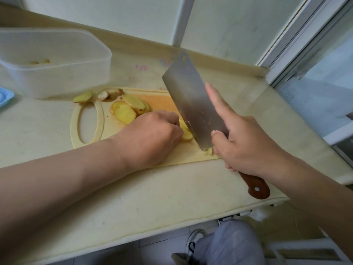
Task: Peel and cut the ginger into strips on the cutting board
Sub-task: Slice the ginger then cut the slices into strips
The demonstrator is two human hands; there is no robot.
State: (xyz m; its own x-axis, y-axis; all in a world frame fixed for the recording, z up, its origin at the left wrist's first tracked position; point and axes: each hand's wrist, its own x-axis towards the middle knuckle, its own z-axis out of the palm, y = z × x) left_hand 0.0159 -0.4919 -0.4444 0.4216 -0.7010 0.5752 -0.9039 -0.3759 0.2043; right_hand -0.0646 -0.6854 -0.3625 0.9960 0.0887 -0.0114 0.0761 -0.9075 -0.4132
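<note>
A pale yellow cutting board (89,139) lies on the counter. My left hand (152,134) is curled over a stack of ginger slices (186,131) and holds them down on the board. My right hand (246,142) grips a cleaver (193,100) by its brown wooden handle (257,187), with the index finger stretched along the blade's side. The blade's lower corner touches the board right beside the held slices. More peeled ginger slices (126,111) lie fanned at the board's middle. Peel scraps and end pieces (104,95) sit at its far edge.
A translucent plastic container (57,60) with a few ginger bits inside stands at the back left. A blue object (4,96) shows at the left edge. A window frame (298,54) runs along the right. The counter's front edge (172,224) is near me.
</note>
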